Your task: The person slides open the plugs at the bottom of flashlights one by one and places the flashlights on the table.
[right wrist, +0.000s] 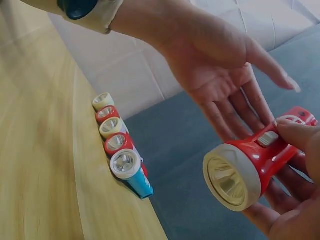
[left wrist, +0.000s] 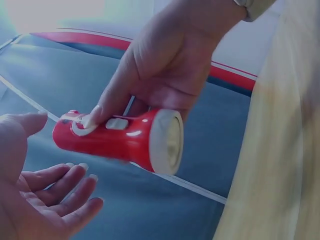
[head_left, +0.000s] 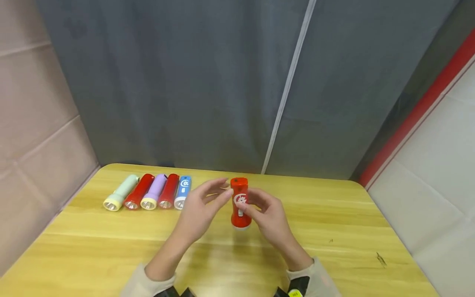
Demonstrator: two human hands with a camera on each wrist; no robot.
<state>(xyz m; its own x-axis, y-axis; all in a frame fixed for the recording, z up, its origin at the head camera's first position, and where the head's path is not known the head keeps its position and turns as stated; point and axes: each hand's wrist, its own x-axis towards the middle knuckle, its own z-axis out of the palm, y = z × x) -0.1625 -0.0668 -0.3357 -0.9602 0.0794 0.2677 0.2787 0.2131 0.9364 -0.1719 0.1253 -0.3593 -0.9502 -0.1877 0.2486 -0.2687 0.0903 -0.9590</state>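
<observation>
A red flashlight (head_left: 239,194) with a white lens ring and a white switch is held upright above the table, lens end down. My right hand (head_left: 270,212) grips it from the right, thumb across the printed front and fingers behind. Beside it on the left, my left hand (head_left: 200,210) has its fingers extended and thumb apart. In the right wrist view the flashlight (right wrist: 260,157) lies between the right thumb and fingers. The left wrist view shows a gap between the left fingers and the flashlight (left wrist: 110,135).
On the table (head_left: 334,239), at the back left, several flashlights lie in a row: pale green (head_left: 124,189), red (head_left: 140,190), purple (head_left: 156,187), another red (head_left: 170,189) and blue (head_left: 183,189). A grey curtain (head_left: 185,82) hangs behind the table.
</observation>
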